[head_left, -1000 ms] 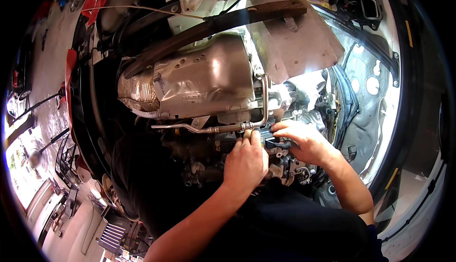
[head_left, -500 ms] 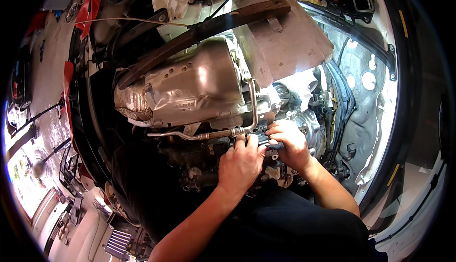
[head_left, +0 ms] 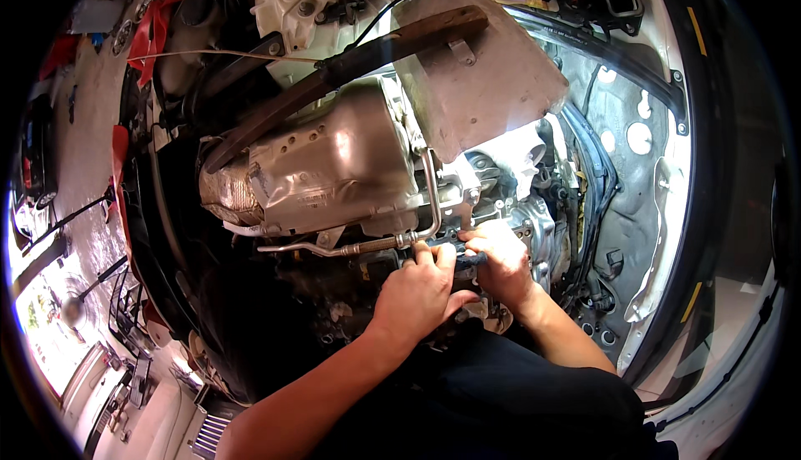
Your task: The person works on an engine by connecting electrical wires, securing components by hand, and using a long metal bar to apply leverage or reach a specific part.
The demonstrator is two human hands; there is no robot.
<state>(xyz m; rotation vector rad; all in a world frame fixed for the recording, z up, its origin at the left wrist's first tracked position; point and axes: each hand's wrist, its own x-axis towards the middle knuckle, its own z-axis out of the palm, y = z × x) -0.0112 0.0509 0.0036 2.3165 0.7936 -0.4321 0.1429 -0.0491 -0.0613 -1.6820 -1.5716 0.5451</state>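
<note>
I see left hand (head_left: 417,293) curled on dark tool handle (head_left: 467,261) | right hand (head_left: 499,261) gripping it too | both just under metal pipe (head_left: 367,246), below silver heat shield (head_left: 325,168)

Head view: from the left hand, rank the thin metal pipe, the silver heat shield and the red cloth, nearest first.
From the left hand:
1. Thin metal pipe, right above the fingertips.
2. Silver heat shield, higher, up and left.
3. Red cloth, far upper left near the rim.
</note>
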